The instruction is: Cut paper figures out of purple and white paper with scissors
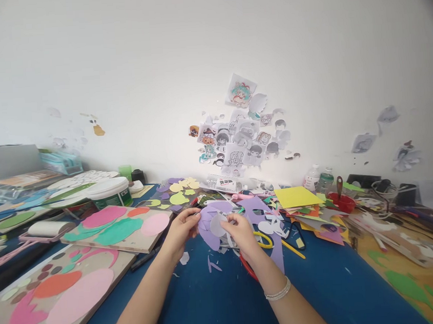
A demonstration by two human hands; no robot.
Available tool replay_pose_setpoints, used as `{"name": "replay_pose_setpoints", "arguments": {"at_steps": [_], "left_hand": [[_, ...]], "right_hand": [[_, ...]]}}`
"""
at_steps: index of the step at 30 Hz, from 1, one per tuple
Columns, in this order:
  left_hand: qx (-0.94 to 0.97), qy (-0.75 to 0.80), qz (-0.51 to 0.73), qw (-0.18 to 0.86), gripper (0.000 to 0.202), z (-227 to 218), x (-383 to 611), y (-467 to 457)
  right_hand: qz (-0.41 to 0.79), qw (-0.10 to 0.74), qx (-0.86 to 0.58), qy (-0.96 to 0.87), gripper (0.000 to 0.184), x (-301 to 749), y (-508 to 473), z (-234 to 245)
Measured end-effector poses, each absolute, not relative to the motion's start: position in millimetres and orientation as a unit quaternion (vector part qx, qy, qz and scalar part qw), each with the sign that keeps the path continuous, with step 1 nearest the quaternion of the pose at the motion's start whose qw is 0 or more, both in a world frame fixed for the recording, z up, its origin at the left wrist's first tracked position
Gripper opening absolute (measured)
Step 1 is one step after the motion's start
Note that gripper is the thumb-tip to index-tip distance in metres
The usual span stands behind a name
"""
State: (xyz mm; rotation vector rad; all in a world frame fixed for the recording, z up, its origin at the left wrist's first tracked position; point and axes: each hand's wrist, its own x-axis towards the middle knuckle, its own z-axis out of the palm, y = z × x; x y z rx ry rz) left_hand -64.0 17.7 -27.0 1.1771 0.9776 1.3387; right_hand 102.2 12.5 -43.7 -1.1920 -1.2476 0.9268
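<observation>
Both my hands meet over the blue table [217,299]. My left hand [182,230] pinches the left edge of a purple paper cut-out [209,226], fingers closed on it. My right hand [243,233] is closed too, its fingertips at a small pale grey-white paper piece [219,225] that lies against the purple shape. Each wrist wears a bracelet. Just right of my right hand lie yellow-handled scissors [265,239], and a red-handled tool [248,269] shows under my right forearm.
Boards with pink, green and orange paper shapes [118,229] fill the left side, beside a white tub [110,193]. Yellow paper [297,196], loose coloured scraps, a red bowl [341,202] and bottles crowd the right. Cartoon cut-outs [237,141] are stuck on the white wall.
</observation>
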Motion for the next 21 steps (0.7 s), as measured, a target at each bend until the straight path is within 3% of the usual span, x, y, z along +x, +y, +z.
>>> {"name": "replay_pose_setpoints", "arguments": {"at_steps": [7,21], "left_hand": [[0.439,0.37,0.549,0.607,0.039,-30,-67,22],[0.56,0.42,0.549,0.457,0.038,-27,-56,10]], "right_hand": [[0.423,0.562,-0.496,-0.509,0.022,103,13,-43],[0.439,0.592,-0.487,-0.468,0.031,100,14,-48]]}}
